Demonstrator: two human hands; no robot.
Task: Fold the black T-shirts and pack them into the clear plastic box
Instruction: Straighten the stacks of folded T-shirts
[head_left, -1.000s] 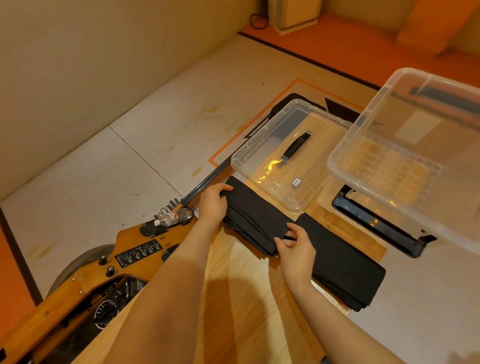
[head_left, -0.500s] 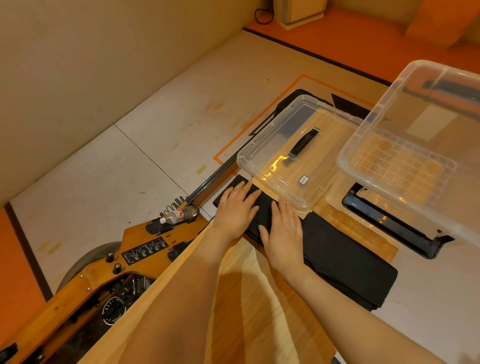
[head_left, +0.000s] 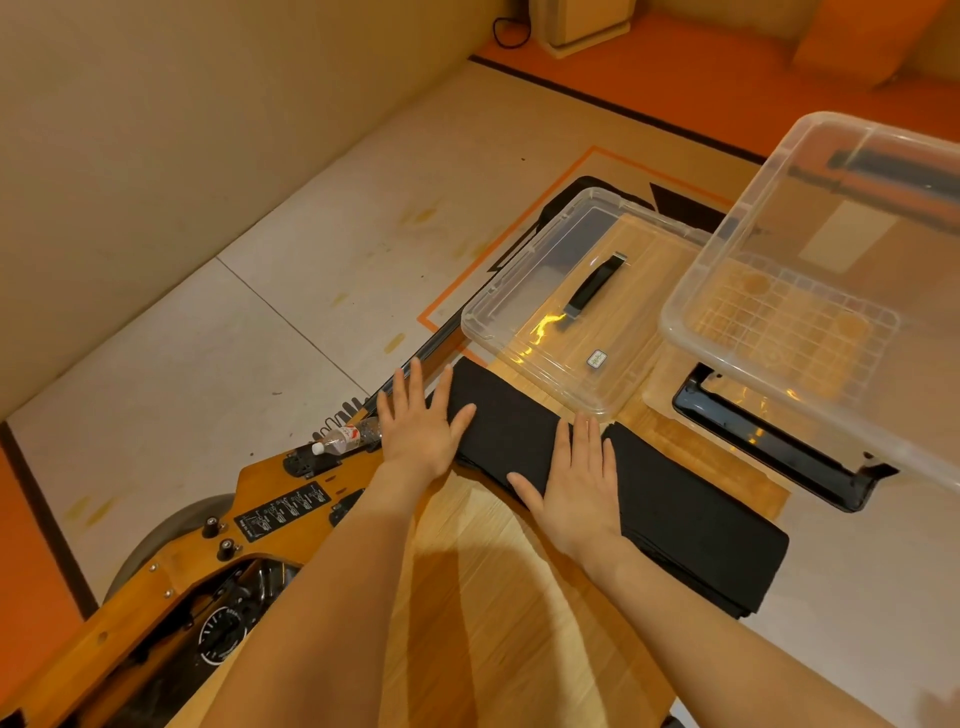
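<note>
A black T-shirt (head_left: 685, 514) lies folded into a long strip across the far edge of the wooden table (head_left: 498, 613). Its left part is doubled over into a thicker fold (head_left: 504, 421). My left hand (head_left: 421, 421) rests flat, fingers spread, on the left end of that fold. My right hand (head_left: 576, 483) lies flat with fingers apart on the fold's right edge, near the strip's middle. The clear plastic box (head_left: 810, 291) stands at the far right with nothing inside. Its clear lid (head_left: 550, 332) with a black handle lies just beyond the shirt.
A black frame (head_left: 769, 441) lies under the box's near side. Left of the table stands a wooden machine panel (head_left: 270, 514) with knobs and a gauge, and a plastic bottle (head_left: 345, 436) rests on it. Pale floor and a beige wall lie beyond.
Both hands let go of the shirt's left end after folding it over. They then went flat and slid apart along the fold, the left hand leftward and the right hand rightward.
</note>
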